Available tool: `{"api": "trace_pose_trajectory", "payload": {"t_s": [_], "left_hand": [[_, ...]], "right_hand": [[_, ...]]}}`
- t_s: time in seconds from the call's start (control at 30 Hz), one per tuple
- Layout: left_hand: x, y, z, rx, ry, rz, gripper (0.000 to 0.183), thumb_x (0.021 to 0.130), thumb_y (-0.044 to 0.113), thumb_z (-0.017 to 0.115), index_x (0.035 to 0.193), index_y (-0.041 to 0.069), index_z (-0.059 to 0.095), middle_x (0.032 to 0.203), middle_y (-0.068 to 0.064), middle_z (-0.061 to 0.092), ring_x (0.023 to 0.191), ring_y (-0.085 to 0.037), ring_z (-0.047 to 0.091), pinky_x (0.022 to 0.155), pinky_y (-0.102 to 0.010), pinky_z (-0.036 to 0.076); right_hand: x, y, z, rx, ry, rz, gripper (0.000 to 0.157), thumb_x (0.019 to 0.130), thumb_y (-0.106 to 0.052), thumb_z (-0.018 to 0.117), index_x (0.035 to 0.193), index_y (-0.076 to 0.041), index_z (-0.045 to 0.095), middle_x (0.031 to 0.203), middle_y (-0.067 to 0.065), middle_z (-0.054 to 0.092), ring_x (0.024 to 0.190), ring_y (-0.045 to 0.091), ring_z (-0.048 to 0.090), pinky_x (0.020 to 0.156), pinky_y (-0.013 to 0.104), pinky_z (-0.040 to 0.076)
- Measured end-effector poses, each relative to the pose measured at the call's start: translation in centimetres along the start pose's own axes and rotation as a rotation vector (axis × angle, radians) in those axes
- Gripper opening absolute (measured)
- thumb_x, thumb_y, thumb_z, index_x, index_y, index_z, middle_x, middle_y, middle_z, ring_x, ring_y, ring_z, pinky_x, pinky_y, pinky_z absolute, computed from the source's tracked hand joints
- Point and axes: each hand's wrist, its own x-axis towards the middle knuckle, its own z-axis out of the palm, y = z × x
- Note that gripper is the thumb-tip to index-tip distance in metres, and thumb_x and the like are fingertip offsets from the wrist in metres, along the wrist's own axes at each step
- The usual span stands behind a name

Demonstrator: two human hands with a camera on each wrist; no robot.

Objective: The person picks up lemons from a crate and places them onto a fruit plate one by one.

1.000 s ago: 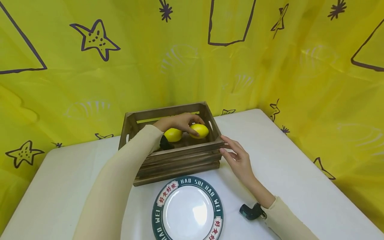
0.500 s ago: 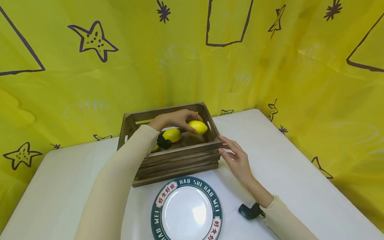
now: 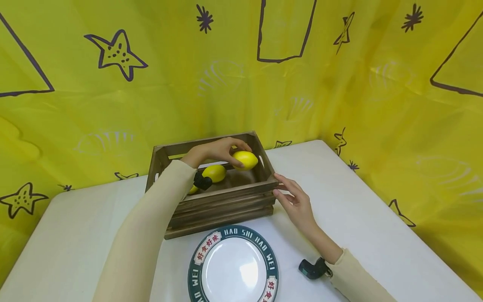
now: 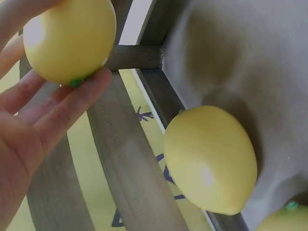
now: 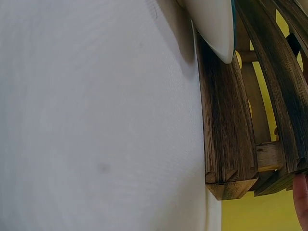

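Note:
My left hand point(image 3: 222, 151) grips a yellow lemon point(image 3: 246, 160) near the right end of a wooden crate point(image 3: 222, 212). In the left wrist view that lemon point(image 4: 72, 41) sits between thumb and fingers, its green tip downward, off the crate floor. A second lemon point(image 3: 214, 173) lies inside the crate, and a third lemon point(image 3: 193, 189) shows partly behind the left wrist. My right hand point(image 3: 298, 205) pinches the crate's front right corner, fingers above and thumb below. In the right wrist view only one fingertip point(image 5: 301, 197) shows, against a slat.
A white plate with a green lettered rim point(image 3: 271, 262) lies just in front of the crate on the white table point(image 3: 362, 218). A yellow patterned curtain point(image 3: 170, 96) hangs behind and to the right. Both wrists carry a black camera mount point(image 3: 313, 268).
My left hand has raised the lemon from the crate floor and moved it slightly left. The right hand stays at the crate's corner. The head view has shifted a little.

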Motion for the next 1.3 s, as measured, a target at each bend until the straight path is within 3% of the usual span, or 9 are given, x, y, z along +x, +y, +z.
{"api": "trace_pose_trajectory", "payload": {"t_s": [0.23, 0.47, 0.83, 1.03, 1.3], "left_hand": [[-0.3, 1.0, -0.2, -0.043, 0.017, -0.017, 0.054, 0.086, 0.012, 0.075, 0.135, 0.004, 0.054, 0.137, -0.01, 0.053, 0.117, -0.024, 0.052, 0.101, -0.038, 0.046], [-0.6, 1.4, -0.5, 0.023, 0.022, -0.007, 0.057, 0.086, 0.012, 0.074, 0.137, 0.003, 0.051, 0.139, -0.011, 0.051, 0.133, -0.026, 0.044, 0.115, -0.042, 0.031], [-1.9, 1.8, -1.0, 0.048, 0.046, -0.004, 0.058, 0.086, 0.012, 0.075, 0.138, 0.003, 0.051, 0.14, -0.012, 0.052, 0.135, -0.027, 0.042, 0.117, -0.042, 0.028], [-2.6, 2.4, -1.3, 0.048, 0.065, -0.002, 0.057, 0.087, 0.011, 0.074, 0.138, 0.003, 0.051, 0.14, -0.011, 0.053, 0.133, -0.026, 0.044, 0.114, -0.04, 0.033], [-3.2, 3.3, -1.2, 0.052, 0.112, 0.034, 0.056, 0.085, 0.01, 0.076, 0.136, 0.004, 0.053, 0.138, -0.009, 0.054, 0.125, -0.022, 0.05, 0.104, -0.035, 0.044]], "right_hand": [[0.0, -0.1, 0.2, 0.003, -0.001, -0.008, 0.041, 0.084, 0.02, 0.061, 0.124, 0.016, 0.055, 0.119, -0.019, 0.057, 0.099, -0.002, 0.06, 0.074, 0.013, 0.054], [-0.1, 0.0, 0.5, 0.019, -0.004, -0.018, 0.041, 0.083, 0.021, 0.06, 0.124, 0.016, 0.055, 0.119, -0.017, 0.058, 0.1, -0.001, 0.061, 0.074, 0.013, 0.054], [0.1, -0.3, 0.8, 0.005, 0.001, -0.011, 0.041, 0.084, 0.02, 0.061, 0.124, 0.016, 0.055, 0.117, -0.019, 0.058, 0.099, -0.002, 0.061, 0.074, 0.013, 0.053], [0.1, 1.0, 0.7, 0.016, 0.006, -0.005, 0.042, 0.083, 0.021, 0.061, 0.125, 0.016, 0.054, 0.118, -0.019, 0.057, 0.1, -0.003, 0.06, 0.075, 0.012, 0.053], [-0.2, 3.0, 0.2, 0.013, 0.004, -0.004, 0.045, 0.085, 0.016, 0.062, 0.129, 0.007, 0.058, 0.119, -0.016, 0.059, 0.101, 0.001, 0.062, 0.076, 0.012, 0.053]]}}
